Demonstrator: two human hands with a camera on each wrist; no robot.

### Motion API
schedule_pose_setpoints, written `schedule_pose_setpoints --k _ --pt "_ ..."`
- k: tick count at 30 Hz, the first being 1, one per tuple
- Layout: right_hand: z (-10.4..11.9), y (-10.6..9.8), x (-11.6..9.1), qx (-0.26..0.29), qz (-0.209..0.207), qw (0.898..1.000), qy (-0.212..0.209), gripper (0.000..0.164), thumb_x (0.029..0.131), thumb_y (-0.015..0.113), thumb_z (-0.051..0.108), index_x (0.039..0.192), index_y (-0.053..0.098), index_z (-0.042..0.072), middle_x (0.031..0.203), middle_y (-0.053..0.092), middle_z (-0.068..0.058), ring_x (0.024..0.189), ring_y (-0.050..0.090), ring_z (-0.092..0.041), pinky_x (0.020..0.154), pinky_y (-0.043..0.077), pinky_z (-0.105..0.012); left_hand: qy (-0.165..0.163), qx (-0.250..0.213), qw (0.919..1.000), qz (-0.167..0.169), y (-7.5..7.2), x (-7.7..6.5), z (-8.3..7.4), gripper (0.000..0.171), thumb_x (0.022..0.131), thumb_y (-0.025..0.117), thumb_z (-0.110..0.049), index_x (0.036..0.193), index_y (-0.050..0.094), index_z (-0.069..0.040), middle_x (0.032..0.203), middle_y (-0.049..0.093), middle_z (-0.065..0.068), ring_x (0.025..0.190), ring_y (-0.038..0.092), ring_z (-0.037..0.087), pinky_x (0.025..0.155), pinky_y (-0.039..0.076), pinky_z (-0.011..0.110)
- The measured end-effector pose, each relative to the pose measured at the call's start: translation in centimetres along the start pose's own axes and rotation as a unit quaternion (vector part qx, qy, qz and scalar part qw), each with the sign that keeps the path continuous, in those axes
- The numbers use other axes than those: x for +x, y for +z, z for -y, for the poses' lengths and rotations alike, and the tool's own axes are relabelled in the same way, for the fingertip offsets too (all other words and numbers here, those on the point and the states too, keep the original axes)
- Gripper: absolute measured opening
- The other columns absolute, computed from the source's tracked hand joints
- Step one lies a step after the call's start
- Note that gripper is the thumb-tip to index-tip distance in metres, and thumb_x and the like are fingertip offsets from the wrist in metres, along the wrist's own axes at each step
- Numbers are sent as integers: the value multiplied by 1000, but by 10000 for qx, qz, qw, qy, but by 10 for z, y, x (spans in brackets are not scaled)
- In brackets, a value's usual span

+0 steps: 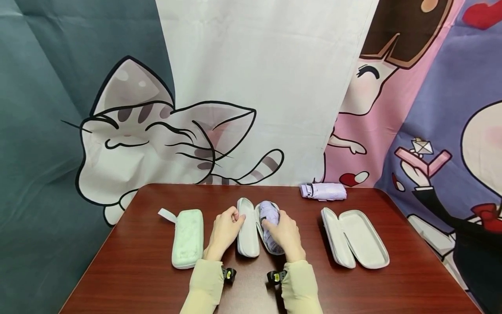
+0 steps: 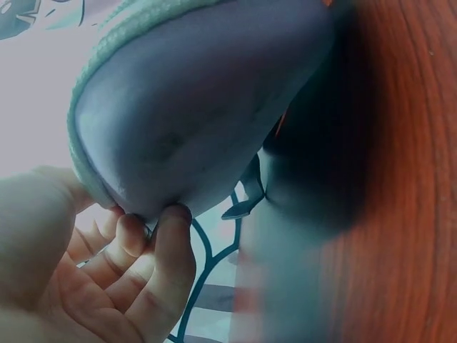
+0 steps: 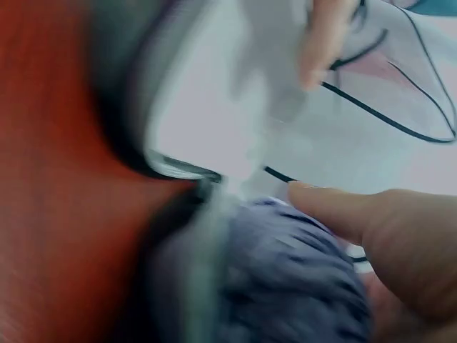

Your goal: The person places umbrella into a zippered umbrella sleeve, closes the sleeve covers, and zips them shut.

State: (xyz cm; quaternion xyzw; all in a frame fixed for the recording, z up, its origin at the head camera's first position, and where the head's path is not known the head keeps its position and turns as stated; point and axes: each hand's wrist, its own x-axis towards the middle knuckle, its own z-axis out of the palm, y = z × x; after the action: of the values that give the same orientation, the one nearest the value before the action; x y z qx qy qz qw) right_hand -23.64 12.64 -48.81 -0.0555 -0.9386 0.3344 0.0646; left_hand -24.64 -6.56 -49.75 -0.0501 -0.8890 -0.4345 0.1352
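An opened pale case [image 1: 248, 231] stands at the table's middle, with a folded lilac umbrella [image 1: 269, 213] lying in its right half. My left hand [image 1: 226, 226] pinches the edge of the left half; in the left wrist view its fingertips are at the end of the grey shell [image 2: 186, 107]. My right hand [image 1: 285, 231] grips the umbrella from the right, thumb across its top. The right wrist view shows that thumb [image 3: 343, 214] beside the gathered cloth, while most of the other fingers are hidden.
A closed mint-green case [image 1: 188, 240] with a white strap lies to the left. On the right, another case [image 1: 364, 240] lies open, white inside. A second folded lilac umbrella [image 1: 323, 192] rests at the table's back edge, before a hanging cartoon cloth [image 1: 266, 65].
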Motion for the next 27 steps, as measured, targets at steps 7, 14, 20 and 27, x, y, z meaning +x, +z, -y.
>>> schedule_pose_setpoints --k 7,14,20,27 --pt "-22 -25 9 1155 -51 9932 -157 28 94 63 20 116 69 3 97 71 -13 76 67 -26 70 53 -39 -46 -41 10000 -55 1 0 -1 26 89 71 -27 75 51 -17 61 47 -5 54 46 13 54 39 31" --pt "-44 -25 16 2231 -25 9746 206 25 94 63 11 116 67 1 94 68 -19 66 67 -32 59 56 -42 -256 -307 9992 56 3 -1 0 24 91 69 -29 99 55 -11 79 57 -1 70 55 16 65 45 34" --pt "-52 -14 18 2166 176 9755 331 27 95 62 14 114 67 -3 92 69 -13 70 63 -20 66 55 -37 -569 -548 9962 367 5 0 1 42 95 62 -36 127 52 -11 101 66 7 90 63 22 79 49 43" --pt "-54 -10 19 1988 374 9781 485 23 95 60 15 105 71 -2 101 68 -13 88 60 -22 73 48 -33 -701 -950 9906 695 2 0 -2 51 97 58 -39 137 47 -8 116 65 14 105 62 27 88 47 46"
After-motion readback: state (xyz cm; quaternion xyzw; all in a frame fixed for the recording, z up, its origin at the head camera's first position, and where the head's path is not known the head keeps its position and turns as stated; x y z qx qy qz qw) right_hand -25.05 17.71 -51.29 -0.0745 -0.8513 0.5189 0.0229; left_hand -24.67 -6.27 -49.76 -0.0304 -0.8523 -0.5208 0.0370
